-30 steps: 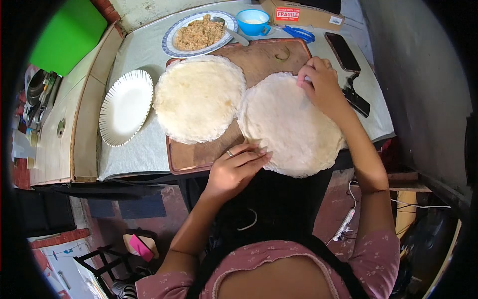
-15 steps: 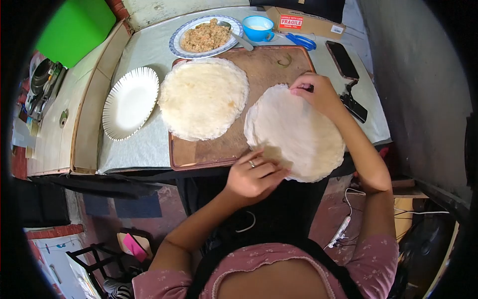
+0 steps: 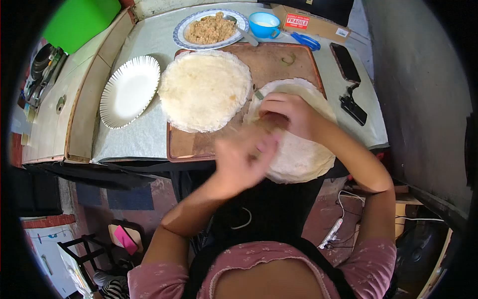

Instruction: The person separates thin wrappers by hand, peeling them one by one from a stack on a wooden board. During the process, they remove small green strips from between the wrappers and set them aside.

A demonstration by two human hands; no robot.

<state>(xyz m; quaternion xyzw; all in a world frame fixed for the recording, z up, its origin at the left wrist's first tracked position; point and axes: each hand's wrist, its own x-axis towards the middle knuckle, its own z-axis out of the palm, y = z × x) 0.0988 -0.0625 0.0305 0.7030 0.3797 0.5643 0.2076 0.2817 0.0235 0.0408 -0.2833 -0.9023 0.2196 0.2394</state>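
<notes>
A stack of thin, round, pale wrappers (image 3: 303,162) lies at the right of the brown board, overhanging its near edge. My right hand (image 3: 294,115) is over the upper part of this stack, fingers curled down and closed; what they hold is hidden. My left hand (image 3: 241,162), smeared by motion, is at the stack's left edge close to my right fingers, and its grip cannot be made out. A small grey-green piece (image 3: 258,94) shows by my right fingertips. Another round wrapper stack (image 3: 204,92) lies flat on the board's left side.
The brown board (image 3: 191,149) rests on a cloth-covered table. Behind it are a plate (image 3: 178,36) of minced filling with a spoon, a blue cup (image 3: 264,24), blue-handled scissors (image 3: 306,41) and a cardboard box (image 3: 318,27). A white paper plate (image 3: 129,92) is left; a phone (image 3: 344,62) is right.
My right hand has moved left and down from the far edge of the right stack toward its middle. My left hand has shifted slightly up and left. The whole view has tilted a little.
</notes>
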